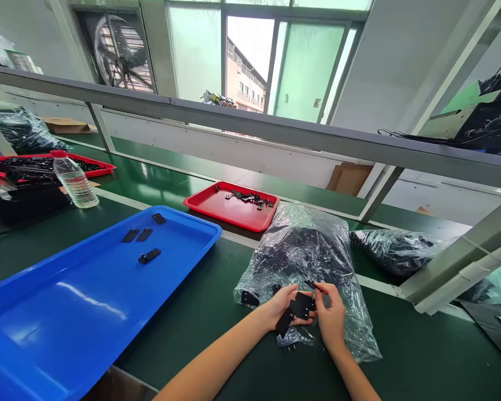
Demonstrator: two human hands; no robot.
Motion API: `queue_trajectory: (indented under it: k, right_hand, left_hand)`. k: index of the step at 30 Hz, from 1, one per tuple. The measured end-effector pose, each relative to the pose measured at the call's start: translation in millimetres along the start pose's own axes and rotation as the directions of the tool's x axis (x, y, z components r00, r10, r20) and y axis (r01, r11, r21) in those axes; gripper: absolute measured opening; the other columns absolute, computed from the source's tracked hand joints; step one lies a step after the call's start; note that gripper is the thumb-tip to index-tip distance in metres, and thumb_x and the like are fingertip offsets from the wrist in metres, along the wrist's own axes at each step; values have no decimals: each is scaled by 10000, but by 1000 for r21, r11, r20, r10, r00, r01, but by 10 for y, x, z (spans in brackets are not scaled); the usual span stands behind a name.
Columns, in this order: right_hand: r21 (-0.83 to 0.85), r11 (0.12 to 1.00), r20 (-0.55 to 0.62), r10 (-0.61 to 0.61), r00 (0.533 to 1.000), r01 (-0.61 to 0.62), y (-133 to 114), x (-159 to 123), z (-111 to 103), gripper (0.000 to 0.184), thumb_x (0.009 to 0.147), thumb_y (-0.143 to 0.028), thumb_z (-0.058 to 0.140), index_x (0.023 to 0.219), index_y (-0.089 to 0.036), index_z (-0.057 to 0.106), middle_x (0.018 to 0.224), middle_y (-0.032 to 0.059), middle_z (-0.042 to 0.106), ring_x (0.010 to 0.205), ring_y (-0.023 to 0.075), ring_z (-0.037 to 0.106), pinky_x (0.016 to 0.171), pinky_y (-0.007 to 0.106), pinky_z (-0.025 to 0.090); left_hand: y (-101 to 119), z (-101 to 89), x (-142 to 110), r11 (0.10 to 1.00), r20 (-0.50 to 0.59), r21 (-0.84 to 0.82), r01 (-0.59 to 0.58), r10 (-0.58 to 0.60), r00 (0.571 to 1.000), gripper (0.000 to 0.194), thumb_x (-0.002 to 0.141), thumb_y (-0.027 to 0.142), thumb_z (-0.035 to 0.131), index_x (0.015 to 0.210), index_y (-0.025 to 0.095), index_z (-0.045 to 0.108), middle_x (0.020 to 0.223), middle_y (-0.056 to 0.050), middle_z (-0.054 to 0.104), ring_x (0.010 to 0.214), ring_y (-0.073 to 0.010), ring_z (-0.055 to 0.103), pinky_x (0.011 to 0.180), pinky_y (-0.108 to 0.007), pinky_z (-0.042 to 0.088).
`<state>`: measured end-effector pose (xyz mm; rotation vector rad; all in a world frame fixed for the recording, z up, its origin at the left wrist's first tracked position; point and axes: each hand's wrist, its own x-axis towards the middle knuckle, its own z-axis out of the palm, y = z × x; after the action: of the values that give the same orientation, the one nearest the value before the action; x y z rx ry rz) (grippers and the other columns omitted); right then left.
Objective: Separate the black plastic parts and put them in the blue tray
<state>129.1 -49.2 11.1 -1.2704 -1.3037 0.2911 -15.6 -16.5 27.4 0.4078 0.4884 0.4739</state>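
Observation:
My left hand (280,306) is closed around several flat black plastic pieces (303,305), which lie across its palm and fingers. My right hand (330,313) pinches a small dark piece (312,284) between thumb and fingers, close above the left palm. Both hands are at the front of a clear plastic bag (317,228) filled with black parts. Below the left hand, a small part with metal pins (290,337) rests on the green table. More black pieces (249,298) show at the bag's front left corner.
A large blue tray (87,278) with several black pieces (144,234) lies to the left. Behind stands a red tray (229,210) of small black parts. A water bottle (74,181) stands far left; another filled bag (392,250) sits right, by a metal post (455,262).

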Motion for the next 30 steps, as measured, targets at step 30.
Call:
queue_trajectory:
  k: [30]
  right_hand:
    - [-124,923,236,-330,914,365,-168,58,-128,313,906,-371,528,1183,-228,556,1280,121,529,1205,275,482,992,494,429]
  left_hand:
    - [180,116,-103,959,177,-230,-165,208,962,713,924,598,233,1450,129,341,1317,-173,543,1157,-316,551,1004,-468,368]
